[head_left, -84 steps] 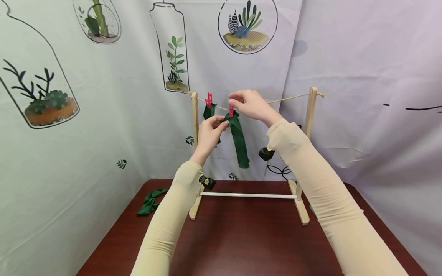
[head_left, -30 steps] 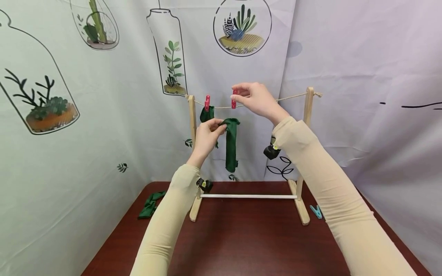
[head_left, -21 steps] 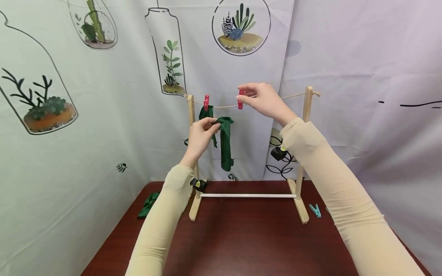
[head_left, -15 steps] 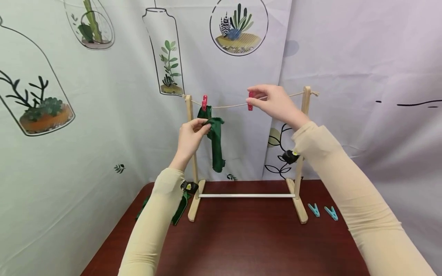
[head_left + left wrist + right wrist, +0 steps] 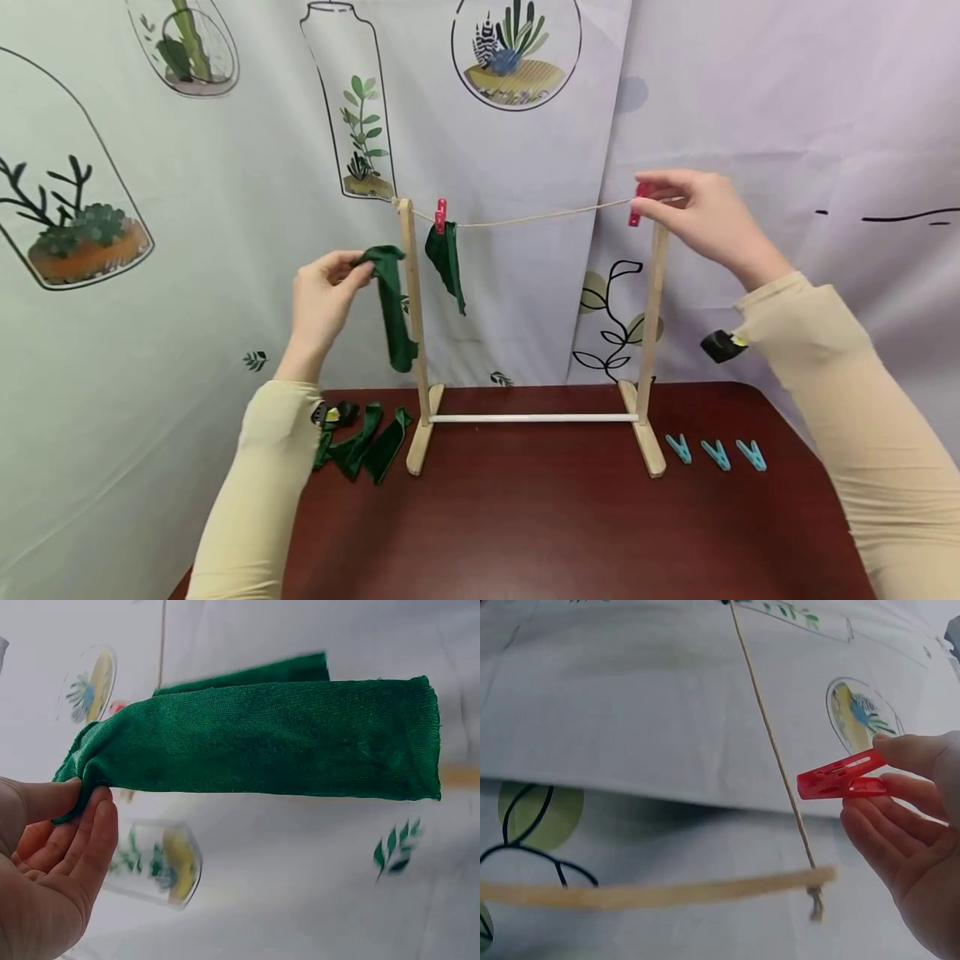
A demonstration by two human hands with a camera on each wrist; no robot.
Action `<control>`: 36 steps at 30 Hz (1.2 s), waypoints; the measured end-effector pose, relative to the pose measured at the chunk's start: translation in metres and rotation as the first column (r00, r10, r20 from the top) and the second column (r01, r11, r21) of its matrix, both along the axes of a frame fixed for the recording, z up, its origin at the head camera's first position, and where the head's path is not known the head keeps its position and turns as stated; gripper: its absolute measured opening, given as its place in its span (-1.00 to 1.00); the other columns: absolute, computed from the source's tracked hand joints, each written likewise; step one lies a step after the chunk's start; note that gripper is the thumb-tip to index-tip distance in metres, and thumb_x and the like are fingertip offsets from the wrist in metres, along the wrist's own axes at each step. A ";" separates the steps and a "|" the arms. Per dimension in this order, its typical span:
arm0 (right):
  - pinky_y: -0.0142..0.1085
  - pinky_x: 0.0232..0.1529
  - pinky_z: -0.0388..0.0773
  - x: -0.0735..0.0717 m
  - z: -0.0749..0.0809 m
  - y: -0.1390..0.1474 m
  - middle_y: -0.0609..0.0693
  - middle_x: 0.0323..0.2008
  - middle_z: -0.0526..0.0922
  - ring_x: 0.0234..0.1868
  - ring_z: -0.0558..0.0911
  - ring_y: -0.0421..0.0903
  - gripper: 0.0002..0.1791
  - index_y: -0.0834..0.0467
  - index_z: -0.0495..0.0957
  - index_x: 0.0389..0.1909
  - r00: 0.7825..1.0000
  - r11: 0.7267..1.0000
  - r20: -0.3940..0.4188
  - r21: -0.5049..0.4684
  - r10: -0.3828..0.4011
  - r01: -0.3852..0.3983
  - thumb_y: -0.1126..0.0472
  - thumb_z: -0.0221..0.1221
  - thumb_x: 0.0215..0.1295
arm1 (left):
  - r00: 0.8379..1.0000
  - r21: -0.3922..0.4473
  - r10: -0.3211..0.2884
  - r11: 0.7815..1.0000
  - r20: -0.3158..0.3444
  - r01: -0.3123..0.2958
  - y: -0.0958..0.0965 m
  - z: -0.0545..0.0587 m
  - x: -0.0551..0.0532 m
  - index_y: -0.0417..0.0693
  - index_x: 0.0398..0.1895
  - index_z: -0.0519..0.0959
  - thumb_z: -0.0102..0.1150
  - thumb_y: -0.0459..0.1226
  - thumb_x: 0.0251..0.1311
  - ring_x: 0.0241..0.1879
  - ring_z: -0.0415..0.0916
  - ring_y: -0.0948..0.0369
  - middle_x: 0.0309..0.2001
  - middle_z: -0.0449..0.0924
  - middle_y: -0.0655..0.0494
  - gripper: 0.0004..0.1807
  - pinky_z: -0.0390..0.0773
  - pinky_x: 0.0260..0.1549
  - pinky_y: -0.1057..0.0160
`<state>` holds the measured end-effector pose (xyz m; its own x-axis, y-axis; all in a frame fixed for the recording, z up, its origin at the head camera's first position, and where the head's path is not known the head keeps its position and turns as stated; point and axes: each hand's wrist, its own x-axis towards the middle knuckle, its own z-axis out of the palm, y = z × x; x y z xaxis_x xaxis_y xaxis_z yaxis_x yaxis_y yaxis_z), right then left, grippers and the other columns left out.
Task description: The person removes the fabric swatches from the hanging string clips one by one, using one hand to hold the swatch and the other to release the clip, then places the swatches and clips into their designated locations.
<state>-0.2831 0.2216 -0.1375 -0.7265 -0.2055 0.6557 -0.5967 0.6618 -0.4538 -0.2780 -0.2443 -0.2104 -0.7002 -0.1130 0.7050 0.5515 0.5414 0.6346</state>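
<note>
Hand (image 5: 926,847) pinching red clothespin (image 5: 829,781), string (image 5: 769,729) beside it, wooden post (image 5: 660,892)

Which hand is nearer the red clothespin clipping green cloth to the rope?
The left hand: it's lower and left of that red clothespin, past the left post. The right hand is far right, near the right post.

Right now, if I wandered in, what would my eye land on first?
Probably the long green cloth dangling from the left hand, left of the wooden frame, and the bright red clothespin that the right hand pinches near the right post. Another red clothespin holds a smaller-looking green piece on the cord. Three light-blue clothespins lie at the table's right side.
</note>
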 end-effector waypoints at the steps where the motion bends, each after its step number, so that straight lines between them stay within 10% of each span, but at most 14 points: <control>1: -0.61 -0.12 0.46 0.002 0.000 0.007 0.11 -0.02 0.73 -0.22 0.62 -0.50 -0.47 0.16 0.57 0.28 1.000 1.000 -0.004 -0.006 -0.010 0.010 0.00 0.29 0.38 | 1.000 0.005 0.010 1.000 0.002 -0.010 -0.006 0.002 0.004 -0.21 0.02 0.69 0.25 -0.15 0.38 -0.27 0.69 0.32 -0.17 0.74 -0.04 -0.67 0.58 -0.20 0.44; 7: -0.65 -0.22 0.39 0.017 -0.005 0.046 -0.41 -0.18 0.65 -0.29 0.57 -0.62 -0.45 0.13 0.55 0.30 0.998 0.997 0.016 -0.039 -0.063 0.064 0.01 0.30 0.37 | 0.998 0.041 0.056 0.998 -0.012 -0.056 -0.039 0.006 0.027 -0.22 0.02 0.69 0.29 -0.13 0.34 -0.30 0.67 0.44 -0.25 0.71 0.31 -0.64 0.57 -0.18 0.48; 21: -0.65 -0.32 0.33 0.045 -0.057 0.108 -0.66 -0.29 0.54 -0.34 0.53 -0.71 -0.44 0.12 0.53 0.33 0.977 0.980 0.077 -0.021 -0.198 0.200 0.01 0.31 0.36 | 0.973 -0.053 0.217 0.976 0.076 -0.213 -0.090 -0.027 0.063 -0.19 0.09 0.66 0.26 -0.09 0.36 -0.31 0.60 0.58 -0.31 0.70 0.47 -0.60 0.45 -0.38 0.53; 29: -0.65 -0.32 0.32 0.058 -0.104 0.125 -0.64 -0.24 0.56 -0.31 0.51 -0.72 -0.40 0.10 0.52 0.34 0.955 0.966 0.154 0.006 -0.255 0.257 -0.07 0.30 0.35 | 0.958 -0.150 0.264 0.958 0.111 -0.246 -0.103 -0.058 0.078 -0.23 0.09 0.66 0.26 -0.10 0.37 -0.36 0.54 0.64 -0.40 0.56 0.68 -0.59 0.44 -0.35 0.60; 36: -0.68 -0.37 0.35 0.070 -0.142 0.138 -0.15 -0.31 0.77 -0.32 0.47 -0.76 -0.39 0.17 0.51 0.31 0.937 0.955 0.190 0.041 -0.295 0.293 -0.08 0.30 0.36 | 0.949 -0.180 0.284 0.949 0.139 -0.258 -0.115 -0.083 0.090 -0.25 0.08 0.66 0.27 -0.13 0.36 -0.37 0.50 0.71 -0.38 0.56 0.68 -0.61 0.42 -0.36 0.64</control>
<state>-0.2126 0.3601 -0.2790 -0.8672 0.0292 0.4971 -0.2775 0.8006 -0.5311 -0.1881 -0.3596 -0.2933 -0.7644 -0.2113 0.6092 0.2670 0.7563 0.5973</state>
